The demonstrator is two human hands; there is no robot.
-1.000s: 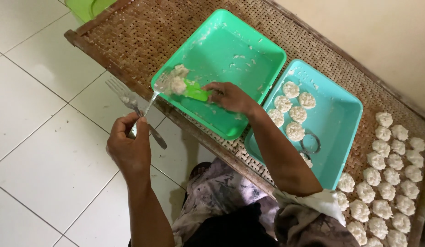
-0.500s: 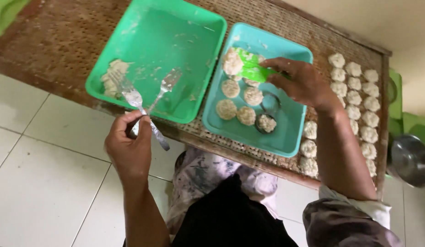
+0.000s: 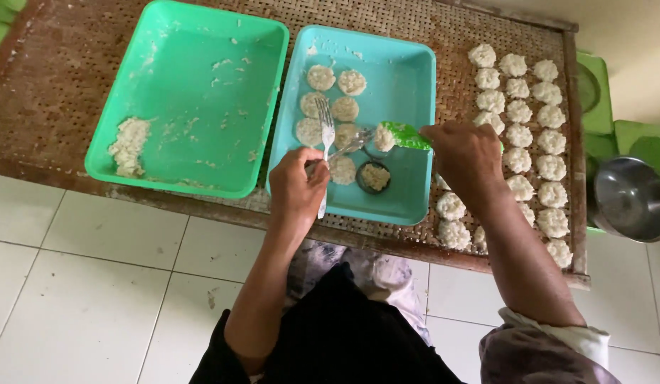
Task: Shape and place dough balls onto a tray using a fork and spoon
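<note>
While half a second ago the left hand (image 3: 296,186) held its forks (image 3: 328,146) over the green tray (image 3: 195,43), it now grips them over the blue tray (image 3: 408,78), meeting the right hand's (image 3: 466,153) green scoop (image 3: 404,135) at 3 o'clock.

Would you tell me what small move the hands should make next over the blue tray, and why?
Probably push the dough off the green spoon with the forks into the round mould: the right hand holds the loaded spoon above the blue tray, and the left hand has the forks against it.
</note>
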